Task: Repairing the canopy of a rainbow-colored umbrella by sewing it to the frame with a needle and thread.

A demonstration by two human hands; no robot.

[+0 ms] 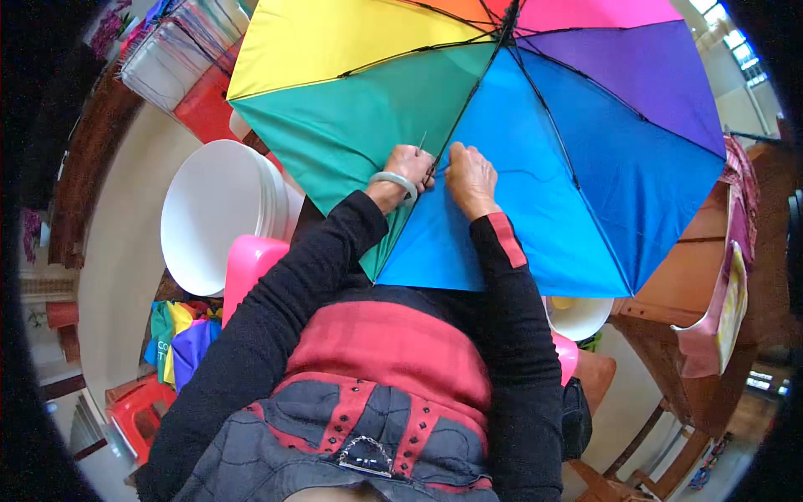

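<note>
A rainbow-coloured umbrella [552, 201] lies spread open in front of me, its inner side with the black ribs facing me. My left hand [410, 170], with a pale bangle [393, 178] at the wrist, is closed on the rib between the green and light blue panels. A thin needle-like piece [423, 140] sticks up above its fingers. My right hand [471, 178] is closed just right of that rib, over the light blue panel. What its fingertips hold is hidden. From beside it a thin dark thread [529, 173] trails rightward across the blue cloth.
White buckets [213, 217] stand at the left, near a pink chair edge [251, 268]. Folded colourful cloth [188, 339] and a red stool [142, 414] are lower left. Bundled threads lie on a white container [180, 54] at upper left. Wooden furniture [682, 284] with draped cloth stands at right.
</note>
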